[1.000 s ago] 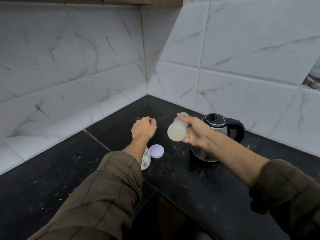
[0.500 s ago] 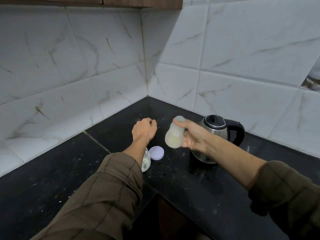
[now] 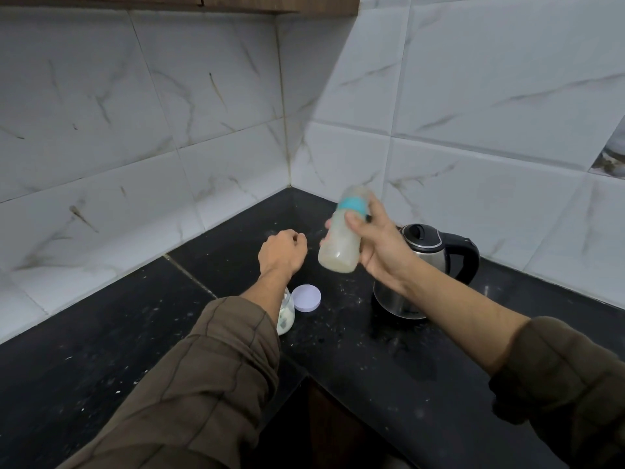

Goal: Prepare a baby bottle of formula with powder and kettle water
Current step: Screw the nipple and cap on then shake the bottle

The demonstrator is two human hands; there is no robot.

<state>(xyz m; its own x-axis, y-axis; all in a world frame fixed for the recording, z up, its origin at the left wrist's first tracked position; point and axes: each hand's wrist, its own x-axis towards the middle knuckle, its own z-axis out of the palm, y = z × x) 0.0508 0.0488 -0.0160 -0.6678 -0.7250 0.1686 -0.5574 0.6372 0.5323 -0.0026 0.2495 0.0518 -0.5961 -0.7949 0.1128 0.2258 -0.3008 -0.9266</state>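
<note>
My right hand (image 3: 378,245) grips a baby bottle (image 3: 341,242) with a teal collar and milky liquid inside, held in the air above the counter, nearly upright and blurred by motion. My left hand (image 3: 282,253) hovers beside it as a loose fist with nothing in it. Under my left forearm stands a small glass jar of powder (image 3: 285,316), partly hidden by the sleeve, with its lilac lid (image 3: 306,297) lying flat next to it. A steel kettle (image 3: 426,262) with a black lid and handle stands behind my right wrist.
The black stone counter (image 3: 372,350) forms an L in a corner of white marble-look tiles (image 3: 203,130). White powder specks are scattered on it. The counter's inner edge drops away at the bottom middle. A wooden cabinet edge (image 3: 270,3) runs along the top.
My right hand has swung the bottle from tipped over, base toward me, to nearly upright and higher. My left fist has stayed in place.
</note>
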